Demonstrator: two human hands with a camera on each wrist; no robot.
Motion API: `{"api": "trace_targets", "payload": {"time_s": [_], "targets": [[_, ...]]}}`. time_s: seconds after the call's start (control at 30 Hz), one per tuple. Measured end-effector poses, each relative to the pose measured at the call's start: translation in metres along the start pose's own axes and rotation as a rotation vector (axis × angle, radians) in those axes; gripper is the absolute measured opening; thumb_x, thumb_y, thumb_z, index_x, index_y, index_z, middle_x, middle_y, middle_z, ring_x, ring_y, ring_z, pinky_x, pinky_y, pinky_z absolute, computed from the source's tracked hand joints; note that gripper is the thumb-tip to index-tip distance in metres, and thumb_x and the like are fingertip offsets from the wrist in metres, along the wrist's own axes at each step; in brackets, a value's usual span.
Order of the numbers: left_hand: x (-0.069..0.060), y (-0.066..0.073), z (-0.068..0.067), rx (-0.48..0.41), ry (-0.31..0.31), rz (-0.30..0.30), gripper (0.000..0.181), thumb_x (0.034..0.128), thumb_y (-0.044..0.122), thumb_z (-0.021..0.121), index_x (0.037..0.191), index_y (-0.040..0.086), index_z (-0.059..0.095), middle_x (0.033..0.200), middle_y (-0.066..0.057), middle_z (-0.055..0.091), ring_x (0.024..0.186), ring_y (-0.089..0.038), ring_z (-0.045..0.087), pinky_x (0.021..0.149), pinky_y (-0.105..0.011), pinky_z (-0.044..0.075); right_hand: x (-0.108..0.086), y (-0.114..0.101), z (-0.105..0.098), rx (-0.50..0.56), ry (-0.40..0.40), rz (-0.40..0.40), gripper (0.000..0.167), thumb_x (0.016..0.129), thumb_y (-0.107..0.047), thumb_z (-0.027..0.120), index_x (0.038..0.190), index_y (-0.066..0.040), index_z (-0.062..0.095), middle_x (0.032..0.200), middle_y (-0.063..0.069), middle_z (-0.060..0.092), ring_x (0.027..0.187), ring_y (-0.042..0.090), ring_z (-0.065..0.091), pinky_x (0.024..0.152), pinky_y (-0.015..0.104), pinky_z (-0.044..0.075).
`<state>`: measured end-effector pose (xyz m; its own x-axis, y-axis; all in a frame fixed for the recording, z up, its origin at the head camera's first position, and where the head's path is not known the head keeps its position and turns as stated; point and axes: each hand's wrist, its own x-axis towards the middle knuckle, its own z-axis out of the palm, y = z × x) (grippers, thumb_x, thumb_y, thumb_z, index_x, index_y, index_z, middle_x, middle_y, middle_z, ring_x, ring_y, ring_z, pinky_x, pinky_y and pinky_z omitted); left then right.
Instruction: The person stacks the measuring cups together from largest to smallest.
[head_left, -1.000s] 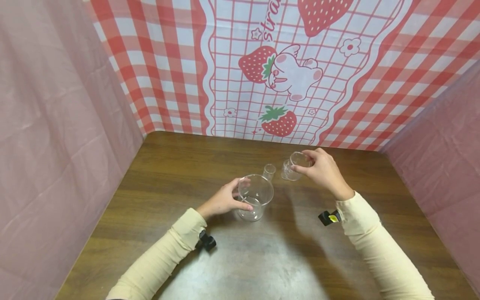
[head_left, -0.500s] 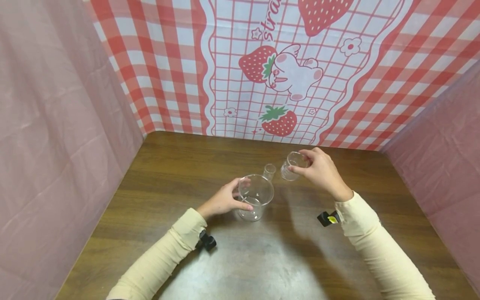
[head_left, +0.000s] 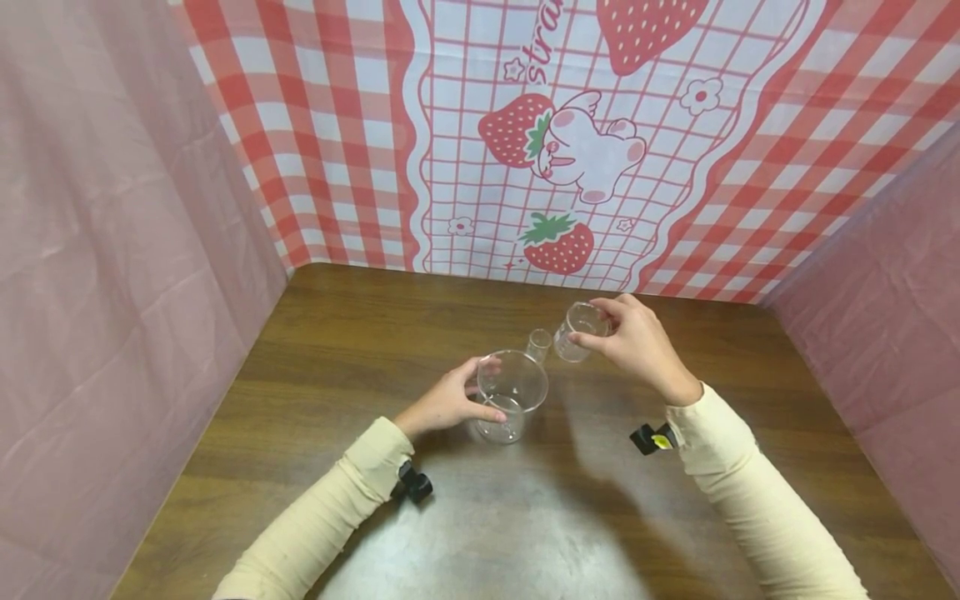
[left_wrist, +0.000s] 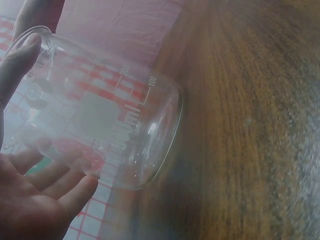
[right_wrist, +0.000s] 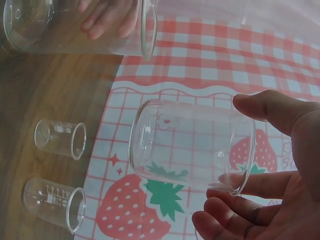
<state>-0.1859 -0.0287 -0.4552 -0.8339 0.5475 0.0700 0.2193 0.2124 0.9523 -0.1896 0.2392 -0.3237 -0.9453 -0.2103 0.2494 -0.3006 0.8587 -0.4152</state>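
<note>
My left hand (head_left: pixel 450 397) holds a large clear glass beaker (head_left: pixel 512 392) by its side. In the left wrist view, its thumb lies at the rim and its fingers along the printed wall of the large beaker (left_wrist: pixel 135 125). My right hand (head_left: pixel 643 343) grips a smaller clear beaker (head_left: pixel 573 335) near its rim, raised above the table. The right wrist view shows this beaker (right_wrist: pixel 187 137) between thumb and fingers. Two little beakers, one (right_wrist: pixel 60 139) beside the other (right_wrist: pixel 52 202), stand on the table. In the head view, one little beaker (head_left: pixel 538 343) shows behind the large one.
The brown wooden table (head_left: pixel 360 333) reflects light at its front. A red and white strawberry-print cloth (head_left: pixel 457 167) hangs at the back edge. Pink curtains (head_left: pixel 112 250) flank both sides. Each wrist carries a small black camera (head_left: pixel 415 482).
My right hand has moved a little to the left with the smaller beaker, passing in front of a little beaker. My left hand and the large beaker have kept their place.
</note>
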Motion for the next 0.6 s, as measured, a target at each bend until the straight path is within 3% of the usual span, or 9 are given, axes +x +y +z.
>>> {"api": "trace_targets", "payload": {"time_s": [0.1, 0.33, 0.6], "targets": [[-0.001, 0.004, 0.0, 0.003, -0.006, -0.01, 0.084, 0.0755, 0.008, 0.082, 0.145, -0.003, 0.036, 0.148, -0.022, 0.044, 0.138, -0.035, 0.043, 0.115, -0.047, 0.04, 0.0, -0.003, 0.001, -0.003, -0.001, -0.005, 0.056, 0.078, -0.031, 0.08, 0.119, 0.004, 0.065, 0.091, 0.015, 0.057, 0.078, 0.023, 0.052, 0.066, 0.029, 0.041], [-0.014, 0.038, -0.005, 0.006, -0.019, -0.017, 0.077, 0.0769, 0.004, 0.079, 0.14, -0.01, 0.038, 0.143, -0.029, 0.046, 0.134, -0.04, 0.045, 0.113, -0.046, 0.042, 0.0, -0.009, 0.002, 0.003, 0.012, -0.038, 0.054, 0.077, -0.031, 0.081, 0.116, 0.003, 0.066, 0.089, 0.015, 0.057, 0.076, 0.022, 0.05, 0.065, 0.029, 0.04], [-0.002, 0.004, 0.0, -0.002, -0.01, -0.016, 0.084, 0.0754, 0.007, 0.081, 0.145, -0.004, 0.036, 0.148, -0.023, 0.044, 0.138, -0.035, 0.043, 0.115, -0.046, 0.04, -0.001, -0.016, 0.004, 0.007, 0.024, -0.07, 0.054, 0.076, -0.032, 0.082, 0.115, 0.002, 0.067, 0.086, 0.012, 0.056, 0.075, 0.021, 0.05, 0.064, 0.029, 0.039]]}}
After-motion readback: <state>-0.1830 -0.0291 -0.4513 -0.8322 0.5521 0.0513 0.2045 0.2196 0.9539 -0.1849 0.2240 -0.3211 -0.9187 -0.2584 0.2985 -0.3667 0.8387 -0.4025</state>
